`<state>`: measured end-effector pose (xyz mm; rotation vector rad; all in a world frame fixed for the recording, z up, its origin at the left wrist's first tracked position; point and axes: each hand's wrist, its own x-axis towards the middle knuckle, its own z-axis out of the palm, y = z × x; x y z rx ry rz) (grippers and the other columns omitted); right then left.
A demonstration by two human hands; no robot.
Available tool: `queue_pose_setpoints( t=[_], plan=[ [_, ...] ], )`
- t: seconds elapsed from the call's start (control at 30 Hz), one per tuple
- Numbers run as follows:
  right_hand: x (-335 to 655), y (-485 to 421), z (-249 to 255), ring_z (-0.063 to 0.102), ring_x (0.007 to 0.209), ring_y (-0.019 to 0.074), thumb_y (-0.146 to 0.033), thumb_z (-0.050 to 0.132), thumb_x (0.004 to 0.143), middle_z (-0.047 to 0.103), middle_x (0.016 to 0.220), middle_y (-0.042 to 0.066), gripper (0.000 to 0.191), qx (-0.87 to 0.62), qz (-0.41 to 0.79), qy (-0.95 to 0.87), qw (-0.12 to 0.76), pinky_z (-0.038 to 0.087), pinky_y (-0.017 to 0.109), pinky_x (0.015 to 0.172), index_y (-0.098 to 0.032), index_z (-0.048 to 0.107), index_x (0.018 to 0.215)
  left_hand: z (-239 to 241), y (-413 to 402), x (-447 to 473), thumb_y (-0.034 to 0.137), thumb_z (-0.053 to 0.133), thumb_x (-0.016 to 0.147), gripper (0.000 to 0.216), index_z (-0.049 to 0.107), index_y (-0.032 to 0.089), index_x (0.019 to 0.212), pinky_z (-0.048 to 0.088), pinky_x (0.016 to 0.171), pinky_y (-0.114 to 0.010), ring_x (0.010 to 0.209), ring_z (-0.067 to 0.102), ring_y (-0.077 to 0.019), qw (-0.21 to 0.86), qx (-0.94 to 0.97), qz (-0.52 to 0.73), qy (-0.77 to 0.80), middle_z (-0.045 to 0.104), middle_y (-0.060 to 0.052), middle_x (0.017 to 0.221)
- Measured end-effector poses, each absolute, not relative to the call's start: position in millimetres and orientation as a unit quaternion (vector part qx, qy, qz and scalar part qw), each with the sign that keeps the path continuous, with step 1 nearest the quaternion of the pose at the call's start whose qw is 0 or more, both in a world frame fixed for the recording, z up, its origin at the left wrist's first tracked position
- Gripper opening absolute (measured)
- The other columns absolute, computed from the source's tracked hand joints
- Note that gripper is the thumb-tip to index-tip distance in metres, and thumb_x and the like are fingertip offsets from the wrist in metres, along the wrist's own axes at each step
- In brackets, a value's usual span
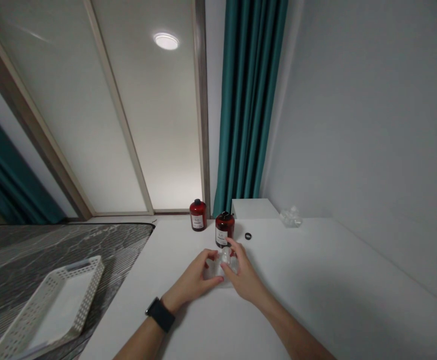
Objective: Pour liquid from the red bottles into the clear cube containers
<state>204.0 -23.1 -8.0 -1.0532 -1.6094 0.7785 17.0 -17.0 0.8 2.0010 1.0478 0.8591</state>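
Between my two hands is a small clear, see-through plastic item (225,256); its exact kind is hard to make out. My left hand (197,277), with a dark watch on the wrist, curves its thumb and fingers around the item's left side. On the other side, my right hand (244,277) pinches it near its rounded top. Just behind the fingers stands a dark red bottle (225,225) with a white label, its lower edge partly hidden by my right fingers. A second red bottle (198,215) with a dark top stands farther back to the left.
A black ring (248,236) lies on the white table (308,300) right of the nearer bottle. Crumpled clear plastic (291,217) and a white box (256,208) sit at the back. A white perforated basket (86,290) is at the left, over a grey patterned surface.
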Motion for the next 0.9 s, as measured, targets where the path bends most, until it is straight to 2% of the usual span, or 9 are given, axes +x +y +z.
queue_pose_setpoints(
  t=[0.17,0.47,0.73,0.9],
  plan=[
    [208.1,-23.3,-8.8,0.058,0.110,0.0229,-0.014,0.054,0.080,0.058,0.122,0.008,0.067,-0.411,0.363,-0.663,0.509,0.047,0.043,0.101,-0.027,0.039,0.144,5.0,-18.4,17.9,0.026,0.073,0.079,0.051,0.050,0.019,0.124,0.049,0.090,-0.040,0.112,0.059,-0.0269,0.358,0.770,0.326,0.415,0.062,-0.011,0.123],
    [203.3,-20.8,-10.7,0.059,0.102,0.0228,-0.020,0.067,0.074,0.058,0.116,0.007,0.072,-0.450,0.344,-0.635,0.525,0.047,0.045,0.100,-0.025,0.042,0.141,-1.0,-16.6,16.8,0.027,0.072,0.081,0.051,0.050,0.020,0.126,0.049,0.091,-0.041,0.113,0.059,-0.0266,0.356,0.774,0.333,0.404,0.062,-0.011,0.125],
    [201.4,-23.5,-8.0,0.060,0.106,0.0228,-0.016,0.065,0.074,0.060,0.115,0.006,0.074,-0.417,0.398,-0.636,0.513,0.046,0.044,0.101,-0.026,0.038,0.143,1.7,-17.4,18.9,0.024,0.072,0.080,0.050,0.050,0.020,0.125,0.049,0.090,-0.040,0.113,0.059,-0.0269,0.361,0.771,0.334,0.405,0.062,-0.012,0.125],
    [201.0,-21.1,-11.3,0.059,0.106,0.0229,-0.015,0.065,0.073,0.060,0.111,0.005,0.066,-0.429,0.343,-0.644,0.532,0.045,0.043,0.102,-0.026,0.048,0.136,-0.7,-16.6,18.2,0.026,0.073,0.080,0.050,0.050,0.020,0.124,0.049,0.090,-0.040,0.112,0.059,-0.0270,0.360,0.773,0.336,0.400,0.062,-0.012,0.125]
  ],
)
